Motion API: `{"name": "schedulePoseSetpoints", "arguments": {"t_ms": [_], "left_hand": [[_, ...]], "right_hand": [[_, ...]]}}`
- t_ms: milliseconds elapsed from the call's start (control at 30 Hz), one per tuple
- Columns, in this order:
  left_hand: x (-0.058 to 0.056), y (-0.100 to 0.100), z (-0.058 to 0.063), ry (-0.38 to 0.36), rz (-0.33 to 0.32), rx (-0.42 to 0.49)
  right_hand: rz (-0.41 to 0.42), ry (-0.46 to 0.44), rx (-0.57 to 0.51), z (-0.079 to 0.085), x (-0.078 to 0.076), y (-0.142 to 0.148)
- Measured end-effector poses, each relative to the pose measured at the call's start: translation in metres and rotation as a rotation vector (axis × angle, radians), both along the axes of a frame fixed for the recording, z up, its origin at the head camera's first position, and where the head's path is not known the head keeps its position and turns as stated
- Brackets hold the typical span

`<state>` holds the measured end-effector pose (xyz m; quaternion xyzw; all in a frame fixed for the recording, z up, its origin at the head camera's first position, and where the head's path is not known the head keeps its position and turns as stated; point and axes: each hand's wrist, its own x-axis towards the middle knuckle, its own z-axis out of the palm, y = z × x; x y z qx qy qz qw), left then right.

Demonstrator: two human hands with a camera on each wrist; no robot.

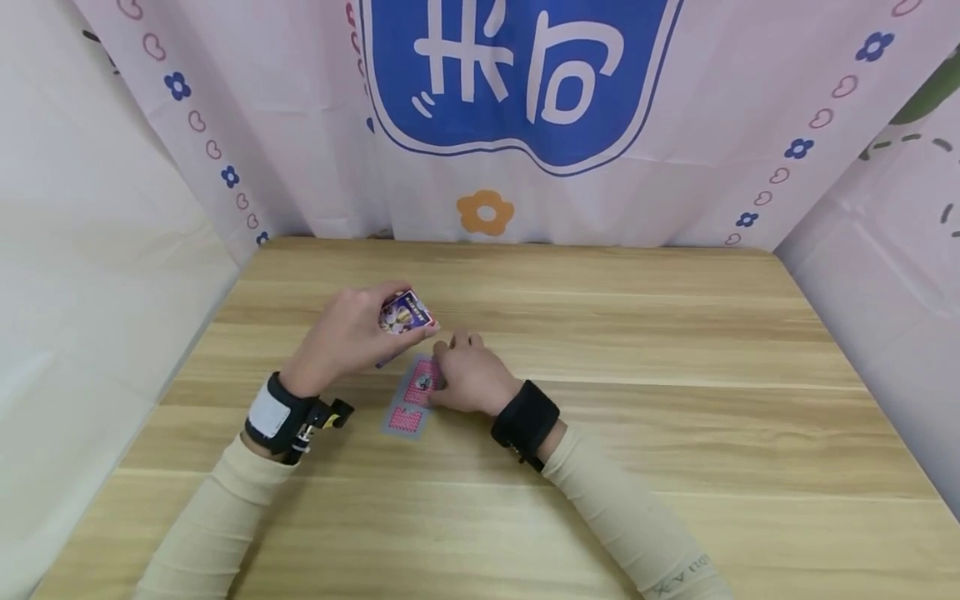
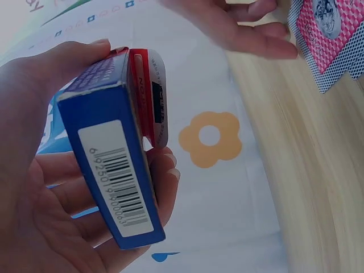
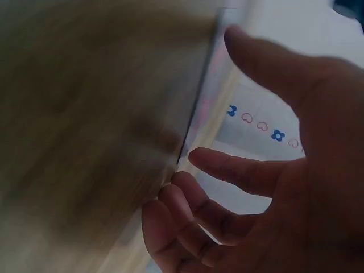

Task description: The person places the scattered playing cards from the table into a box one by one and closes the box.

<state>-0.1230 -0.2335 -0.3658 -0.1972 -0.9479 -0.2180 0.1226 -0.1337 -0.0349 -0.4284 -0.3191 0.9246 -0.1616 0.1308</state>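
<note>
My left hand (image 1: 348, 333) grips a small blue playing-card box (image 1: 405, 312) above the table, left of centre. In the left wrist view a barcode shows on the narrow side of the box, and a red-and-white flap-like piece stands out beside it. Pink-backed playing cards (image 1: 406, 419) with pale borders lie overlapping on the table; how many are stacked cannot be seen. My right hand (image 1: 474, 377) is at their right edge, fingers loosely bent. In the right wrist view its thumb and index finger stand apart along the card edge, with no pinch visible.
The wood-grain table (image 1: 675, 375) spreads to both sides and in front of the hands. A white curtain (image 1: 300, 158) with a blue printed shape and an orange flower hangs behind the back edge. White sheets flank the table. Both wrists wear black straps.
</note>
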Motion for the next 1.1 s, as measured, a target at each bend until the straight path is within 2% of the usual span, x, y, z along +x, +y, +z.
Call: {"name": "schedulePoseSetpoints", "arguments": {"t_ms": [133, 333, 367, 467, 533, 600, 733, 800, 867, 933, 1033, 1100], "left_hand": [[-0.001, 0.001, 0.0, 0.002, -0.002, 0.0], [0.0, 0.0, 0.0, 0.023, -0.009, -0.004], [0.001, -0.001, -0.001, 0.028, -0.01, -0.005], [0.001, -0.001, -0.002, 0.034, -0.017, -0.008], [0.001, -0.001, -0.002, 0.032, -0.027, -0.004], [0.001, -0.001, -0.002, 0.029, -0.035, -0.004], [0.001, 0.001, -0.001, 0.014, -0.045, -0.015], [0.001, 0.002, 0.0, 0.0, -0.054, -0.029], [0.001, 0.004, 0.0, -0.012, -0.076, -0.041], [0.001, 0.005, 0.0, -0.026, -0.103, -0.043], [0.001, 0.006, 0.0, -0.04, -0.137, -0.042], [0.001, 0.007, 0.0, -0.049, -0.146, -0.037]], "right_hand": [[-0.021, 0.042, 0.052, -0.001, 0.005, -0.005], [-0.038, -0.057, -0.008, 0.0, -0.001, -0.001], [-0.032, -0.09, -0.044, 0.001, -0.004, 0.001], [-0.042, -0.287, -0.197, 0.006, -0.011, 0.008], [-0.092, -0.377, -0.331, 0.011, -0.017, 0.014], [-0.166, -0.354, -0.446, 0.019, -0.021, 0.021], [-0.373, -0.131, -0.704, 0.034, -0.028, 0.036], [-0.452, -0.102, -0.857, 0.04, -0.031, 0.041], [-0.481, -0.159, -0.995, 0.045, -0.033, 0.046], [-0.474, -0.245, -1.056, 0.048, -0.034, 0.049], [-0.447, -0.327, -1.03, 0.051, -0.035, 0.051], [-0.444, -0.336, -1.005, 0.051, -0.035, 0.051]]}}
